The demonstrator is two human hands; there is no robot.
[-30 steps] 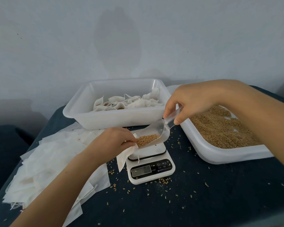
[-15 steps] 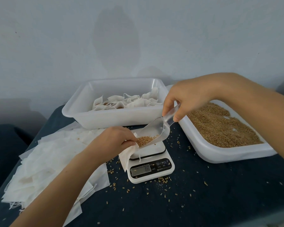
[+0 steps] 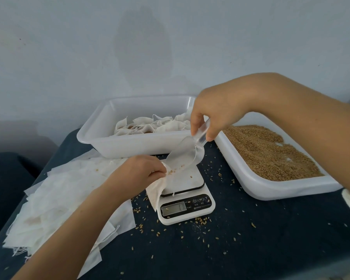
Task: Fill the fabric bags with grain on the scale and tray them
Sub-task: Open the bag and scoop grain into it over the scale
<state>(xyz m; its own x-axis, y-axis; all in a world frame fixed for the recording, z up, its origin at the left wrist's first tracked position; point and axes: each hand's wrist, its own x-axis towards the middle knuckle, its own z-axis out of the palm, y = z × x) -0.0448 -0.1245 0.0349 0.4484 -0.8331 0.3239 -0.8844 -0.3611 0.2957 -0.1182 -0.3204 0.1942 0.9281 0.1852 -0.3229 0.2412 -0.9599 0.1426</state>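
A pale grey wall stands behind a bench [image 3: 271, 239] covered in dark blue cloth, strewn with loose grains. At the left edge lies a heap of flat white fabric bags [image 3: 55, 201], some with strings trailing toward the near side. Behind them, against the wall, a white plastic tub [image 3: 101, 134] holds filled bags [image 3: 154, 126] crumpled together. The left hand [image 3: 137, 174] pinches the mouth of an open fabric bag [image 3: 160, 188], which droops over the left edge of the platform of the white digital kitchen scale [image 3: 187, 207]; a few grains sit at the bag's opening. The right hand [image 3: 214, 116] grips the handle of a clear plastic scoop [image 3: 182, 156], tipped steeply down with its lip at the bag's mouth, nearly emptied, a few grains clinging inside. The scale's display is lit but unreadable. To the right, a white tray [image 3: 275, 190] holds a spread layer of brown grain [image 3: 271, 152], with bare patches showing through.
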